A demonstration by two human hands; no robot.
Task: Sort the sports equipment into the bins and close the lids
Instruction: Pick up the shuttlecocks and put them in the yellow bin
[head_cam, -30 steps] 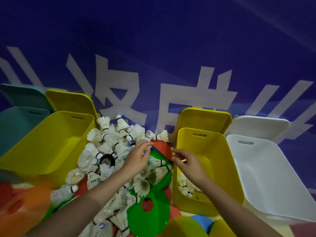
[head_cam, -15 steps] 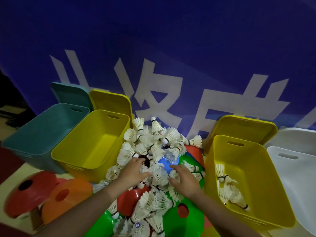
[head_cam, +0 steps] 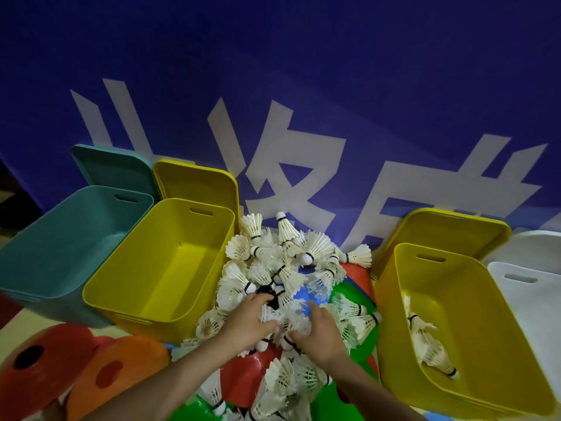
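Observation:
A heap of white shuttlecocks (head_cam: 282, 262) lies between two yellow bins, on top of red, green and blue disc cones. My left hand (head_cam: 249, 322) and my right hand (head_cam: 318, 332) are both down in the middle of the heap, fingers curled around shuttlecocks. The left yellow bin (head_cam: 170, 275) holds nothing. The right yellow bin (head_cam: 455, 323) has several shuttlecocks (head_cam: 428, 347) at its bottom. A teal bin (head_cam: 60, 238) stands at the far left and a white bin (head_cam: 528, 299) at the far right.
Lids lean on the blue banner wall behind the bins: teal (head_cam: 112, 168), yellow (head_cam: 197, 183), yellow (head_cam: 440, 232). A red cone (head_cam: 39, 360) and an orange cone (head_cam: 121, 369) lie at the lower left. A green cone (head_cam: 352, 296) shows under the heap.
The view has swung left, away from the white bin. My right hand came back from the right yellow bin to the heap, and both hands have sunk into the shuttlecocks and closed on them.

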